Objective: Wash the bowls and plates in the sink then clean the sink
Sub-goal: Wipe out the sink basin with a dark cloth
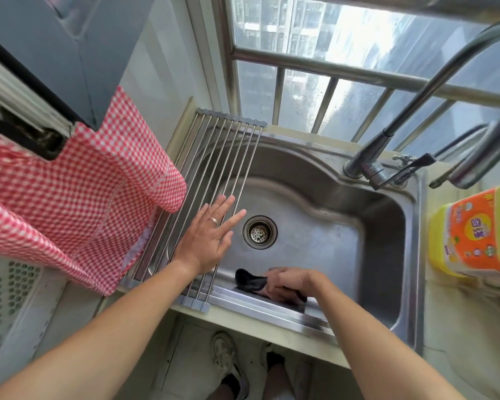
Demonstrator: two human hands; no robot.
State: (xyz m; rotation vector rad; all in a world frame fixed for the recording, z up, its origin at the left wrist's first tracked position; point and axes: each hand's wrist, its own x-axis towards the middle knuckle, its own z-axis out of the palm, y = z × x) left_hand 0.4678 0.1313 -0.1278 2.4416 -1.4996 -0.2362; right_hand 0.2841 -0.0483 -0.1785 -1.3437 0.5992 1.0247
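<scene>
While the left hand [207,236] lies flat, fingers straight, on the rack [211,180] at the sink's [387,215] left edge, right hand [290,282] grips a dark cloth [250,280] at the basin's near wall; only the drain strainer [259,232] inside.

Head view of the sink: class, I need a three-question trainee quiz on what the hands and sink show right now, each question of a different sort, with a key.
1. True or false: the right hand grips a dark cloth at the sink's near edge.
2. What does the left hand rest on?
A. faucet
B. roll-up rack
C. detergent bottle
3. Fill in: the basin holds no bowls or plates; its ____ lies uncovered.

Key: 1 true; 2 B; 3 drain
</scene>
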